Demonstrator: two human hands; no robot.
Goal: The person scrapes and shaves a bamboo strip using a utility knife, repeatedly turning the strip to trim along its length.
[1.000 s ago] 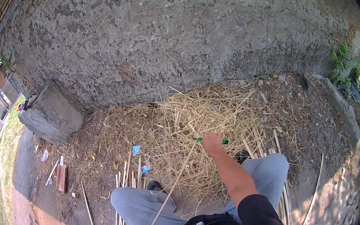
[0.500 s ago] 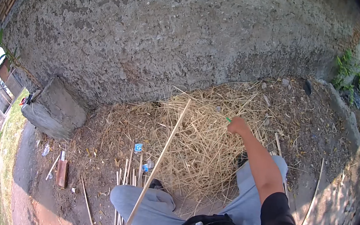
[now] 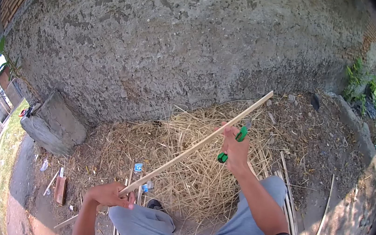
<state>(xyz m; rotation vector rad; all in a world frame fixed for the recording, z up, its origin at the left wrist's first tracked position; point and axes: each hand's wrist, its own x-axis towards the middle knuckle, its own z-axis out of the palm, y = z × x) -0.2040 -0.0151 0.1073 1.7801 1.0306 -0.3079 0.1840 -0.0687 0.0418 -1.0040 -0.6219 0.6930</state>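
Observation:
A long pale bamboo strip [image 3: 193, 147] runs slantwise in front of me, from low left up to the right. My left hand [image 3: 110, 195] is closed round its lower end. Across the palm of my right hand [image 3: 236, 152] lies a green-handled knife [image 3: 242, 133], its short grey blade pointing up. The fingers of that same hand touch the upper part of the strip. Beneath the strip, a heap of thin straw-coloured shavings [image 3: 203, 180] covers the ground between my legs.
A rough grey wall [image 3: 182, 46] rises ahead. A concrete block [image 3: 56, 122] stands at left, near a brown wooden piece [image 3: 60, 190]. More strips [image 3: 288, 200] lie beside my right leg. A blue packet [image 3: 138, 167] is on the ground.
The strip has swung from steep to slanting rightward. My left hand has come up into view with it. My right hand has turned and drawn back, now touching the strip.

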